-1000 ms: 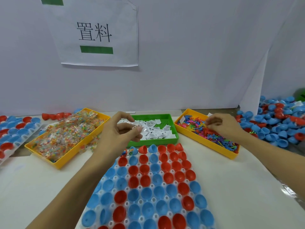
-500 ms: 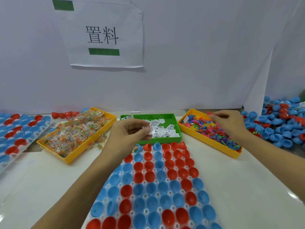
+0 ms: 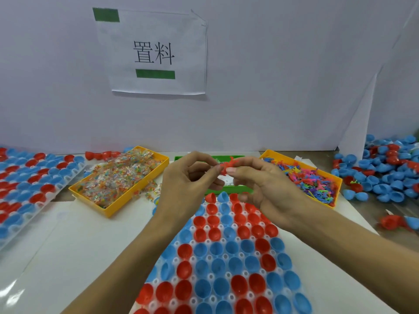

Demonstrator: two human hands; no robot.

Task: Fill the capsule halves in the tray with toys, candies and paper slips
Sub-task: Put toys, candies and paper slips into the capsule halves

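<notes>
We hold our two hands together above the far end of the tray [image 3: 229, 264] of capsule halves. The left hand [image 3: 183, 186] and the right hand [image 3: 265, 189] both pinch one small red toy [image 3: 227, 165] between fingertips. It looks very light, thin and a little bendy, with small limbs that may snag, so we should take it at its body. The capsule halves [image 3: 217, 248] below look empty.

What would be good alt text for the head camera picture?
Two hands meet above a tray of red and blue capsule halves, pinching a small red toy between them. Behind stand a yellow bin of wrapped candies, a green bin and a yellow bin of toys.
</notes>
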